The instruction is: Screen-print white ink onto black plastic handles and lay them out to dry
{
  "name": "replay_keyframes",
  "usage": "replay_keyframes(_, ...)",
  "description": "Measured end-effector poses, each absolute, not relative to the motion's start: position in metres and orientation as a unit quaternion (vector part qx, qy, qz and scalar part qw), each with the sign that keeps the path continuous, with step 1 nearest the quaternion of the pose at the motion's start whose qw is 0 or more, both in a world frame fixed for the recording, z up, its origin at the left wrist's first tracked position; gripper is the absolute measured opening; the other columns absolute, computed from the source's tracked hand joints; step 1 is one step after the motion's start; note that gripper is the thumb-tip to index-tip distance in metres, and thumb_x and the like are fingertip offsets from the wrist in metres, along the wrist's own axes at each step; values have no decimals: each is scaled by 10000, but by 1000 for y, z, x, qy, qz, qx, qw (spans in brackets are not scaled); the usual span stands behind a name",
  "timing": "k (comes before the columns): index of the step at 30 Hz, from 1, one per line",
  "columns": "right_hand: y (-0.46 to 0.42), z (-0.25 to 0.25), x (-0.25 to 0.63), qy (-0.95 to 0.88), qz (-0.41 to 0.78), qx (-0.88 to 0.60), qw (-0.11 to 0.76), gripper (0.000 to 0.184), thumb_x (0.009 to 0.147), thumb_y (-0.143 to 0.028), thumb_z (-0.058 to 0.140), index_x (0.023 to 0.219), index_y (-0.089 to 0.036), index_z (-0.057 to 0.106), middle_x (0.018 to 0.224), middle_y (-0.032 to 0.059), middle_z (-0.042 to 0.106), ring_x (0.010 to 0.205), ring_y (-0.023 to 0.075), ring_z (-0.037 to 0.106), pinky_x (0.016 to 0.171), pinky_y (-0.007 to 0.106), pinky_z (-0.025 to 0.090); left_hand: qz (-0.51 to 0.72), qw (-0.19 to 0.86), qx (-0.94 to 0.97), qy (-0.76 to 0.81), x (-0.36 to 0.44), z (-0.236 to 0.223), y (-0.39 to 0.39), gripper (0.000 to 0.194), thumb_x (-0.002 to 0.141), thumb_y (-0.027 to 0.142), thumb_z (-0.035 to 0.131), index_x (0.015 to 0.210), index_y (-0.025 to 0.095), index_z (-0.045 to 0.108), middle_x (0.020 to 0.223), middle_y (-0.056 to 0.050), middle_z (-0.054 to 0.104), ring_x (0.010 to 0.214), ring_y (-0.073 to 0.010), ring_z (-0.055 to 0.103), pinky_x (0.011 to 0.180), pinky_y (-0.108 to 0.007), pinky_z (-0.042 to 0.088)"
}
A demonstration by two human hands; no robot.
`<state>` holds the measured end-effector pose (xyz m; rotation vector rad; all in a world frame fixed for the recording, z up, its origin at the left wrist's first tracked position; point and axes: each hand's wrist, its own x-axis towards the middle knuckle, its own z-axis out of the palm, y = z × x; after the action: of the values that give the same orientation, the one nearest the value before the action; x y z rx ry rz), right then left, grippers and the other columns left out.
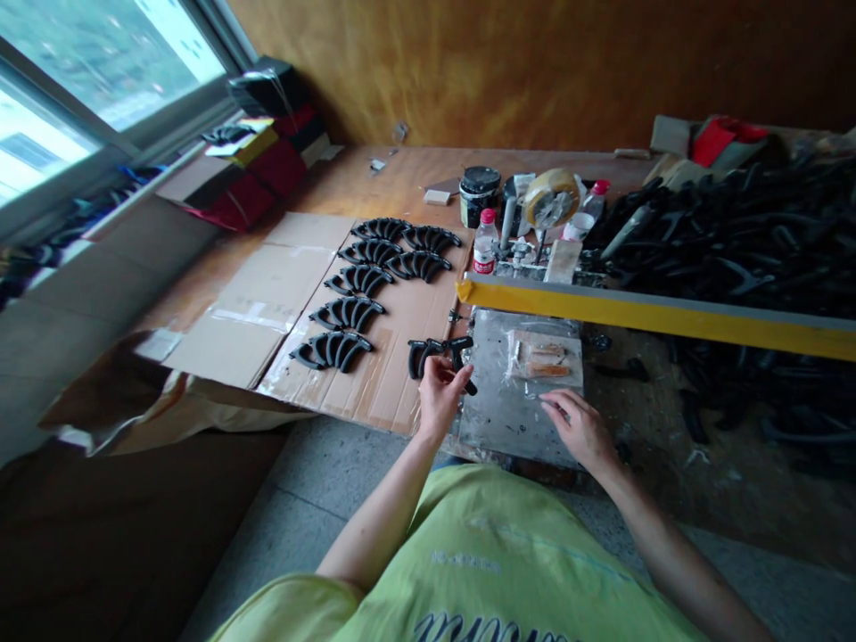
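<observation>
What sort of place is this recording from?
Probably a small workshop doing manual piecework: a big heap of black moulded parts, matching parts laid in rows on flattened cardboard, and a stained metal plate beside a tape roll.

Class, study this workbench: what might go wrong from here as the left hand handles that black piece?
The black plastic piece in the left hand is right beside the laid-out rows of black pieces on the cardboard sheet, so a slip might knock them out of line. The right hand hovers over a smeared metal plate; that residue could perhaps dirty fingers or parts.
</observation>
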<state>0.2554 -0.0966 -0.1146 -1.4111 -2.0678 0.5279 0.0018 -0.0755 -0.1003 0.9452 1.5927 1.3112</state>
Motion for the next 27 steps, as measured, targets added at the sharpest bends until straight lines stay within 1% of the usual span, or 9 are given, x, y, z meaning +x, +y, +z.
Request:
replay_keyframes(4, -101, -118, 256, -773, 204, -527, 289, 209, 943, -304, 462, 982, -231, 654, 959, 62, 680, 909, 210, 658, 823, 355, 543, 525, 476, 375, 598, 14, -100, -77, 451, 688, 461, 760, 847, 230, 407, 615, 89, 455, 492, -72, 475, 465, -177, 421)
replay_keyframes(9, -105, -122, 257, -770, 220, -530, 279, 191, 943, -291, 472, 986, -226, 646, 972, 61, 676, 913, 204, 654, 825, 351, 537, 515, 507, 405, 560, 10, -96, -70, 423, 691, 434, 761, 856, 219, 437, 688, 70, 478, 541, -64, 476, 483, -171, 438)
replay_keyframes(14, -107, -123, 257, -772, 216, -530, 277, 192, 935, -284, 473, 973, -231, 653, 963, 61, 679, 899, 205, 660, 807, 344, 543, 500, 502, 425, 564, 5, -92, -63, 415, 679, 446, 760, 853, 215, 463, 720, 55, 504, 564, -69, 491, 507, -181, 456)
replay_keyframes(19, -107, -124, 257, -773, 212, -527, 281, 189, 933, -287, 477, 960, -231, 655, 954, 59, 677, 892, 205, 659, 805, 344, 545, 497, 489, 433, 571, 7, -89, -62, 399, 667, 447, 764, 836, 218, 484, 719, 54, 520, 559, -69, 491, 511, -181, 440)
replay_keyframes(27, -106, -125, 255, -773, 226, -527, 272, 186, 941, -295, 477, 963, -228, 649, 971, 54, 673, 909, 200, 655, 825, 344, 537, 491, 471, 462, 569, 4, -87, -61, 356, 689, 413, 759, 849, 212, 512, 747, 44, 525, 567, -64, 479, 518, -176, 426)
